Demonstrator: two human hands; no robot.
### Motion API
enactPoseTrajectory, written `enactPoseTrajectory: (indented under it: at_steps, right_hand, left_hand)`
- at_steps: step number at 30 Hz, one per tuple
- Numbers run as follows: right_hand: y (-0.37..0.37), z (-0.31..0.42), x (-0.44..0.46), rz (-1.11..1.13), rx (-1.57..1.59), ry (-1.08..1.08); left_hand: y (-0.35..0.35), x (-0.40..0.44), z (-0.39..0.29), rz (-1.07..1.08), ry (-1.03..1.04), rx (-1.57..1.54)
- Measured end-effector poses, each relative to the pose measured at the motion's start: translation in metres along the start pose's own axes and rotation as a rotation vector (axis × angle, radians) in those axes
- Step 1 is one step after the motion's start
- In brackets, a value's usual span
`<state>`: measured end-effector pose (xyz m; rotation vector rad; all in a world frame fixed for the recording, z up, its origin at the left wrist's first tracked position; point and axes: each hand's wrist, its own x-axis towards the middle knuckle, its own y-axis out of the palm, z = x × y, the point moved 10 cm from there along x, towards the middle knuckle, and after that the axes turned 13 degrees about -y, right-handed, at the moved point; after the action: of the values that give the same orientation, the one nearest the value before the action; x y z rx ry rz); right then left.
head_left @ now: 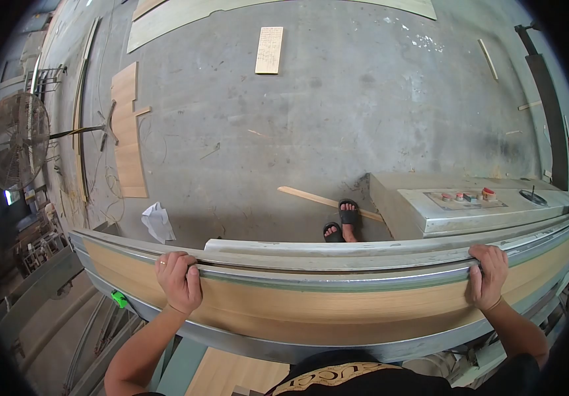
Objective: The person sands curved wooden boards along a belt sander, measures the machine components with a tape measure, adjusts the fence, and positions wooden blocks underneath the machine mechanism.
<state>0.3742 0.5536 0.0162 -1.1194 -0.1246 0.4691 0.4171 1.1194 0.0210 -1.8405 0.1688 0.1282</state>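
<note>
- Bare board (337,309) is stretching open between the left hand (178,280) and the right hand (489,274).
- Metal rails (337,262) are barring its far edge.
- Beyond them, the control box (423,212) is crowding the right side.

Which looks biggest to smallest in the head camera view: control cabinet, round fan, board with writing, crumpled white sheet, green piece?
Control cabinet
Round fan
Board with writing and crumpled white sheet: too alike to rank
Green piece
</note>
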Motion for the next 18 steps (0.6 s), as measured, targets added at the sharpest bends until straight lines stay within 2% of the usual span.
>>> enactPoseTrajectory:
  at_steps: [18]
  right_hand:
    - [-0.0005, 0.0013, 0.0003, 0.003, 0.002, -0.002]
  left_hand:
    - [-0.0010, 0.0000, -0.0019, -0.001, 0.004, -0.007]
